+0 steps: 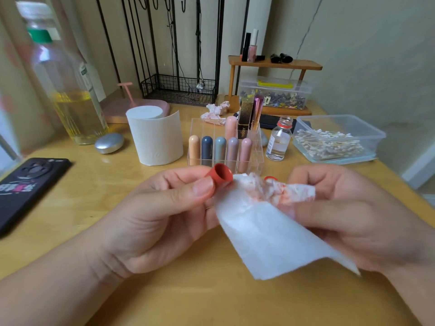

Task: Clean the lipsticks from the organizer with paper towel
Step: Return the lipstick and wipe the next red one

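Holding paper towel [263, 227] in right hand [353, 208], on the near side of the organizer [257, 147]; fingers curling round the crumpled, red-smeared top edge, clean lower sheet hanging loose over the counter [164, 302]. Pinching red lipstick tube [221, 176] with left hand [164, 208], thumb on top and fingers underneath, just in front of the organizer's front wall, open end pointing at the towel; touching it or only near it, cannot tell. Cannot tell cap from body either.

Judging tube as light, rigid, smooth plastic, likely slipping if greasy. Best gripping round the closed end, keeping the open rim free for wiping. Judging towel as thin, soft and easily tearing. Best bunching a clean patch over a fingertip and avoiding the stained part.

Seeing other lipsticks [220, 150] standing upright inside the organizer, five in the front row, more behind. Noting tissue roll [156, 137] just left of the organizer, small open glass bottle [279, 142] just right of it, cotton-swab tub [374, 137] further right, used crumpled tissue [215, 112] behind it, phone [30, 184] far left. Guessing wiping of this piece partway done, with the ones in the organizer not yet done.
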Action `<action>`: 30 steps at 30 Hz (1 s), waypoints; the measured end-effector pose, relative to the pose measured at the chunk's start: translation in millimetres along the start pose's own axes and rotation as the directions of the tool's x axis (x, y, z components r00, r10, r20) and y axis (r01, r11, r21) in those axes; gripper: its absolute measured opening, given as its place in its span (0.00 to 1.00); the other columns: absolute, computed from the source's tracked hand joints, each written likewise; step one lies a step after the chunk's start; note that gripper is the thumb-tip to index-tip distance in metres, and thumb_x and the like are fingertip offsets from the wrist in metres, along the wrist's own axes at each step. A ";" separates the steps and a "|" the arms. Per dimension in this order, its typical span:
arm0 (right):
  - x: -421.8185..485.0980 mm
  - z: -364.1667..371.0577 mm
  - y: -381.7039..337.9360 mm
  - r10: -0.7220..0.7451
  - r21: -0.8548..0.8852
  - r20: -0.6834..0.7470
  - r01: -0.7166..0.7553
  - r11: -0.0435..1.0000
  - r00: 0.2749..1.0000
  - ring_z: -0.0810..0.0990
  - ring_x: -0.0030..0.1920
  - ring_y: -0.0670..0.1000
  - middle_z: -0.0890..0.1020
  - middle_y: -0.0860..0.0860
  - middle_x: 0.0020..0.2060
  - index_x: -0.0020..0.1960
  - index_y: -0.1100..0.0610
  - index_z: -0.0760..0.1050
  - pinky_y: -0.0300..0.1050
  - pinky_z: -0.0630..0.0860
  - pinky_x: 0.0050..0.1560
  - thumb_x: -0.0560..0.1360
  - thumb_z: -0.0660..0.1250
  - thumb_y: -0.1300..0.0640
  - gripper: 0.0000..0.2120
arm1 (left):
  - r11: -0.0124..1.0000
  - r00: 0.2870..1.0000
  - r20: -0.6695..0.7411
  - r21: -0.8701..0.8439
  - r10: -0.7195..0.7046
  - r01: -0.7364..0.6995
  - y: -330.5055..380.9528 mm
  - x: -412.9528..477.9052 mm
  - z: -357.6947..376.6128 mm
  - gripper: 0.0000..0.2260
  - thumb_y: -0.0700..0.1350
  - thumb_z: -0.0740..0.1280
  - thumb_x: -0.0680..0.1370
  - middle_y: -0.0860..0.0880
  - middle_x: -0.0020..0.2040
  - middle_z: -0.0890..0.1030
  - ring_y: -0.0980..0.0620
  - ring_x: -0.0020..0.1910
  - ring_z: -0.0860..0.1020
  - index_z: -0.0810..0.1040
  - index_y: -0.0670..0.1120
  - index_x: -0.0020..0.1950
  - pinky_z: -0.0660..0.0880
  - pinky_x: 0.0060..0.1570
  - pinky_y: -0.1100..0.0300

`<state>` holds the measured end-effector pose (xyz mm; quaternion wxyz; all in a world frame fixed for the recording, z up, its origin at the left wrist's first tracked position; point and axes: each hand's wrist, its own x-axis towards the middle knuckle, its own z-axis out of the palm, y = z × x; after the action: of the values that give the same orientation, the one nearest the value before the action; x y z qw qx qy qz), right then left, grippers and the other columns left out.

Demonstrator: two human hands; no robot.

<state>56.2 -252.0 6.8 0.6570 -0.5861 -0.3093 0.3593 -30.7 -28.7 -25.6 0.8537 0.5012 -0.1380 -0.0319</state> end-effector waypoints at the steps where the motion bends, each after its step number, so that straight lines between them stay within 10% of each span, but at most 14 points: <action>1: 0.1 -1.8 -0.5 0.052 -0.113 0.023 -0.049 0.992 0.998 0.78 0.27 0.56 0.80 0.60 0.29 0.35 0.59 0.78 0.43 0.76 0.27 0.61 0.81 0.60 0.12 | 0.997 0.998 0.056 -0.079 -0.012 0.017 2.1 -0.6 -1.6 0.16 0.45 0.76 0.72 0.39 0.51 0.83 0.40 0.55 0.79 0.81 0.36 0.54 0.72 0.63 0.45; 13: 1.4 13.8 7.0 0.434 -0.812 -0.011 -0.261 0.522 0.901 0.78 0.29 0.44 0.85 0.51 0.33 0.41 0.59 0.76 0.39 0.73 0.31 0.72 0.73 0.55 0.09 | 0.923 0.940 -0.213 0.226 -0.266 0.313 -6.7 0.3 4.8 0.08 0.35 0.76 0.67 0.37 0.44 0.84 0.45 0.41 0.83 0.84 0.36 0.45 0.80 0.43 0.58; 20: -1.8 -3.7 -3.0 0.496 -0.753 0.049 -0.294 0.588 0.867 0.76 0.33 0.43 0.83 0.50 0.34 0.46 0.52 0.81 0.41 0.74 0.36 0.68 0.80 0.52 0.10 | 0.872 0.930 -0.196 0.332 -0.311 0.361 -10.4 -1.3 10.6 0.14 0.38 0.81 0.61 0.35 0.44 0.84 0.44 0.41 0.81 0.87 0.42 0.45 0.78 0.50 0.52; 23: 9.0 -42.9 -0.7 0.117 -0.753 -0.194 -0.224 0.619 0.974 0.77 0.32 0.46 0.84 0.51 0.32 0.40 0.53 0.83 0.43 0.74 0.36 0.70 0.78 0.58 0.05 | 0.861 0.924 -0.198 0.339 -0.328 0.379 -11.3 -0.3 7.1 0.15 0.39 0.80 0.62 0.30 0.46 0.82 0.42 0.44 0.80 0.86 0.40 0.46 0.76 0.53 0.49; 25: 20.7 -64.8 11.9 -0.191 -0.772 -0.406 -0.224 0.595 0.894 0.75 0.31 0.42 0.82 0.49 0.31 0.38 0.52 0.82 0.37 0.73 0.34 0.70 0.77 0.60 0.07 | 0.871 0.923 -0.182 0.312 -0.338 0.380 -12.2 0.2 4.3 0.13 0.37 0.79 0.64 0.35 0.44 0.84 0.44 0.43 0.82 0.86 0.40 0.47 0.78 0.51 0.53; 30: 40.6 -87.1 37.2 -0.185 -0.856 -0.415 -0.313 0.411 0.891 0.76 0.49 0.44 0.79 0.43 0.47 0.50 0.44 0.79 0.39 0.71 0.51 0.71 0.77 0.53 0.11 | 0.911 0.918 -0.109 0.126 -0.382 0.394 -13.6 0.8 4.6 0.10 0.36 0.72 0.72 0.38 0.47 0.85 0.44 0.45 0.84 0.84 0.36 0.52 0.79 0.48 0.55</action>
<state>146.6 -263.8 -41.2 0.2703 -0.9240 -0.2700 0.0141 -30.0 -39.5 -35.0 0.7966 0.5801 -0.0027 -0.1701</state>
